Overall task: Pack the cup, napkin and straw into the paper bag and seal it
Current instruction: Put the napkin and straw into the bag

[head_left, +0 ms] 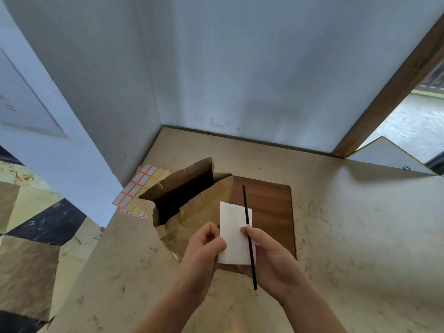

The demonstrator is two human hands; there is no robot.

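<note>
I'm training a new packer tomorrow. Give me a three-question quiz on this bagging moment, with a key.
1. True or false: the paper bag is already sealed.
2. Which hand holds the black straw? A. left B. right
3. Fill in: the sticker sheets lie ____ the bag, by the wall.

Key:
1. False; its mouth stands open.
2. B; the right hand pinches the straw against the napkin, while the left hand grips the napkin's other edge.
3. Behind.

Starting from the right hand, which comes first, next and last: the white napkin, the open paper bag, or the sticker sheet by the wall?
1. Napkin: held, touching the right hand.
2. Paper bag: open, up and to the left.
3. Sticker sheet: beyond the bag, by the wall.
</note>
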